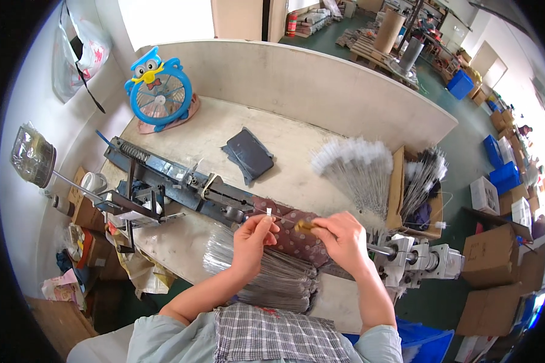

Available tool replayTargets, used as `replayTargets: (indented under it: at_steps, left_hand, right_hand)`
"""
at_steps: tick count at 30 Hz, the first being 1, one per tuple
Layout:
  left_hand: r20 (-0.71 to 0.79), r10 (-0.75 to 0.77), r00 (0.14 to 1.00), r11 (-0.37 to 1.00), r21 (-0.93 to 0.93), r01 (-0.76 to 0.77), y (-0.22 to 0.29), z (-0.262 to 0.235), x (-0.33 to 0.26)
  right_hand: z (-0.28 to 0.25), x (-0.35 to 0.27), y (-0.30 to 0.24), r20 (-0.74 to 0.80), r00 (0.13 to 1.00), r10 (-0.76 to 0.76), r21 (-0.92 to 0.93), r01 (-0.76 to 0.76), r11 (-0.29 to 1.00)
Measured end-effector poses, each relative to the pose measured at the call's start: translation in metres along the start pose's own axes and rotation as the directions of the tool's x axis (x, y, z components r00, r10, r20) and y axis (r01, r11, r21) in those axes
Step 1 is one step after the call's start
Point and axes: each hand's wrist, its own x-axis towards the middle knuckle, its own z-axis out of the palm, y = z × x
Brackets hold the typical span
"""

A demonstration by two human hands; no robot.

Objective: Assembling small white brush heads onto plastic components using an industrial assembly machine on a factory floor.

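My left hand (251, 241) is closed in a pinch, with a small white piece (269, 212) standing out at its fingertips. My right hand (346, 237) is closed on a yellow-brown piece (304, 226), whose exact kind I cannot make out. A thin wire seems to run between the two hands. Both hands are above a dark red spotted cloth (296, 247). A bundle of thin metal wires (269, 281) lies under and beside my left forearm. Beyond my left hand, a long metal bench device (181, 175) reaches up to the cloth.
White-tufted wire brushes (354, 175) lie fanned out at right, beside a cardboard box (398, 187) holding more. A motor-like machine with a shaft (430, 261) stands at the right edge. Farther back are a dark pad (249, 155) and a blue fan (161, 97). A low partition (284, 63) borders the table.
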Motion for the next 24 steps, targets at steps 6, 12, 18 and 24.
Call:
replayTargets:
  at_steps: [6,12,18,24]
  left_hand:
    - [-0.027,-0.064,0.998,0.992,-0.109,0.060,0.004,-0.001,0.001]
    - [0.044,-0.045,0.998,0.989,-0.136,0.051,0.000,-0.007,0.004]
    - [0.074,-0.039,0.997,0.998,-0.037,0.042,0.002,-0.014,0.003]
    - [0.081,-0.191,0.978,0.961,-0.185,0.203,0.018,-0.004,0.004]
  right_hand:
    - [0.048,0.040,-0.016,-0.056,0.988,-0.142,-0.251,0.124,0.960]
    - [0.055,0.042,-0.018,0.139,0.990,0.027,-0.066,-0.018,0.998]
    - [0.050,0.047,-0.018,0.290,0.931,0.222,0.189,-0.283,0.940]
    - [0.055,0.036,-0.023,0.124,0.989,0.087,-0.023,-0.084,0.996]
